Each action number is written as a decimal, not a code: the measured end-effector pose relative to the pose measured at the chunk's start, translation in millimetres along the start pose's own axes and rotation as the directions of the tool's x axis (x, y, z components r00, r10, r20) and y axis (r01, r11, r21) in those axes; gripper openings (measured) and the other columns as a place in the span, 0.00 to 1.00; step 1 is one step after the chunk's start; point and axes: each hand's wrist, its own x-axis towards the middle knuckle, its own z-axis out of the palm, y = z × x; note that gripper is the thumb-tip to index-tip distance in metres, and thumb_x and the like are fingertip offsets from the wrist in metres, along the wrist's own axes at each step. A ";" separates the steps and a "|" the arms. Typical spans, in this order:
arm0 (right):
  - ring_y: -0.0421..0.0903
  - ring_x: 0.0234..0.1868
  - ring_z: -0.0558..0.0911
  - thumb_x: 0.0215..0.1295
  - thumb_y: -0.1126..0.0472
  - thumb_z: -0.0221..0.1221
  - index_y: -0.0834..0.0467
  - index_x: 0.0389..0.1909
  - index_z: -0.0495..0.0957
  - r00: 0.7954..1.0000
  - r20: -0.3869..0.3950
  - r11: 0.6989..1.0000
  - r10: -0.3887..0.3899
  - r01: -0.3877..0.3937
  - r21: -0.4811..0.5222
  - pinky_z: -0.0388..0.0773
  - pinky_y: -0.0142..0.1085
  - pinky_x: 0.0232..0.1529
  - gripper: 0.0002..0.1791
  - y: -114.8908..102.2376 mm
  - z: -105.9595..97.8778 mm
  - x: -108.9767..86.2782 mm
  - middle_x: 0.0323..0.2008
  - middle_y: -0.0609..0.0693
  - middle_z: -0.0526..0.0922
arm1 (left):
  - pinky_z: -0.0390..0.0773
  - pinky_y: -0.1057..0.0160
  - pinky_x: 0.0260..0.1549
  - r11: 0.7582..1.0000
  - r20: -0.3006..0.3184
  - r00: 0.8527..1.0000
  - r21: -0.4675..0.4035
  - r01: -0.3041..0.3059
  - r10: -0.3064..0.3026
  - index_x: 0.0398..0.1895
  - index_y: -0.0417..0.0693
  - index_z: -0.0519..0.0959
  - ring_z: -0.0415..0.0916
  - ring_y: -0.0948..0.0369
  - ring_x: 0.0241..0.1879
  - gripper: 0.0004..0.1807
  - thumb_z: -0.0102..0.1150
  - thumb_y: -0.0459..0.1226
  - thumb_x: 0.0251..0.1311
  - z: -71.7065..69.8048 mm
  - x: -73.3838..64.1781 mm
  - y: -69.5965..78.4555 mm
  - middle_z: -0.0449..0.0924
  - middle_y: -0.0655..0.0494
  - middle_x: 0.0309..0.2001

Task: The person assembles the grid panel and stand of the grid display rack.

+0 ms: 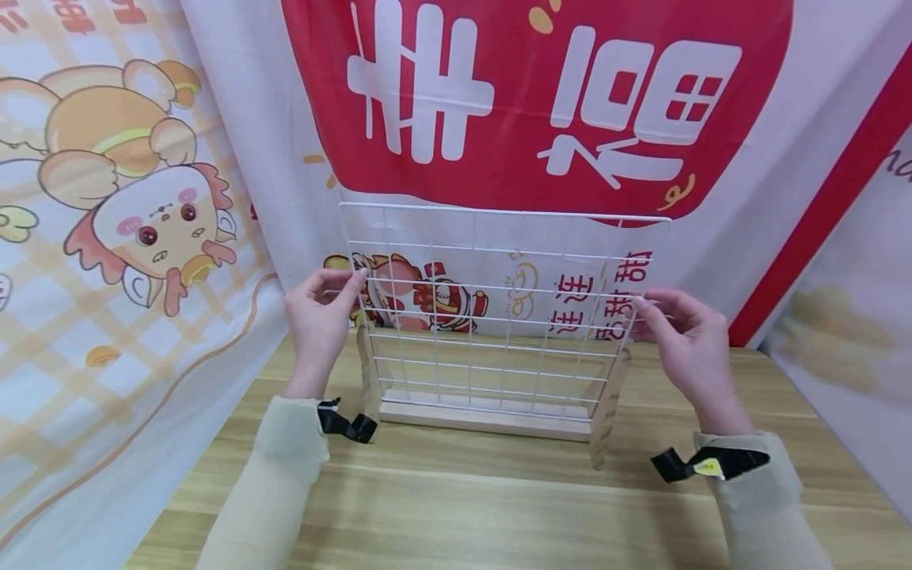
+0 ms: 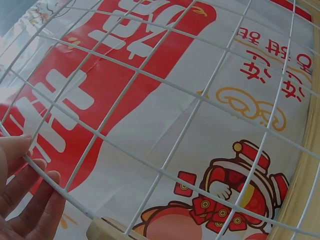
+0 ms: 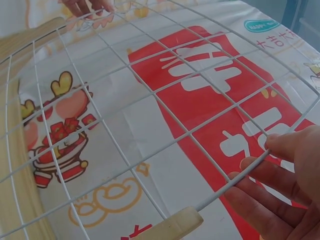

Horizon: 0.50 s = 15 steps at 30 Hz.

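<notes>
A white wire grid panel (image 1: 506,211) stands upright, its lower part between the side posts of a light wooden stand (image 1: 484,421). My left hand (image 1: 321,317) pinches the panel's left edge wire between thumb and fingers, above the left post (image 1: 369,372). On the opposite side, my right hand (image 1: 687,340) holds the right edge wire the same way, above the right post (image 1: 607,404). In the right wrist view, thumb and fingers of the right hand (image 3: 280,185) meet around the edge wire, just past the post's rounded end (image 3: 182,222).
The stand rests on a wood-grain table (image 1: 456,507). Behind it hangs a white cloth with a large red printed patch (image 1: 527,158). A cartoon-printed cloth (image 1: 142,198) borders the left side, and another pale cloth (image 1: 848,317) the right. Both wrists wear black straps.
</notes>
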 end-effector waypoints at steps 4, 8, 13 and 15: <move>0.49 0.32 0.84 0.64 0.52 0.58 0.56 0.49 0.79 1.000 -0.001 1.000 0.010 -0.010 -0.003 0.82 0.32 0.33 0.17 0.2 0.9 -1.5 0.41 0.55 0.82 | 0.81 0.69 0.27 1.000 -0.001 1.000 0.005 -0.014 0.014 0.35 0.40 0.81 0.79 0.51 0.30 0.16 0.68 0.45 0.53 0.2 -0.6 0.2 0.82 0.48 0.34; 0.50 0.34 0.84 0.64 0.50 0.57 0.55 0.50 0.78 1.000 -0.004 0.999 0.029 -0.029 -0.020 0.81 0.31 0.33 0.18 -0.3 2.4 -3.1 0.42 0.55 0.81 | 0.82 0.69 0.27 1.000 -0.006 1.000 0.011 -0.029 0.029 0.34 0.41 0.81 0.79 0.50 0.30 0.17 0.67 0.46 0.52 0.1 0.4 -4.3 0.82 0.49 0.33; 0.49 0.35 0.83 0.65 0.49 0.57 0.54 0.51 0.78 0.999 -0.014 0.999 0.036 -0.036 -0.035 0.81 0.30 0.34 0.18 1.9 3.0 -4.7 0.44 0.54 0.81 | 0.81 0.67 0.24 0.997 -0.033 0.997 -0.027 -0.067 0.066 0.32 0.37 0.80 0.78 0.47 0.28 0.18 0.68 0.45 0.52 2.7 -1.0 -13.6 0.82 0.49 0.29; 0.48 0.35 0.83 0.65 0.49 0.57 0.54 0.51 0.78 0.999 -0.019 0.999 0.030 -0.031 -0.038 0.81 0.30 0.34 0.18 2.5 3.6 -5.1 0.44 0.52 0.81 | 0.81 0.67 0.24 0.997 -0.044 0.996 -0.034 -0.076 0.075 0.32 0.35 0.80 0.78 0.48 0.27 0.18 0.68 0.44 0.53 3.7 -3.6 -11.4 0.82 0.50 0.29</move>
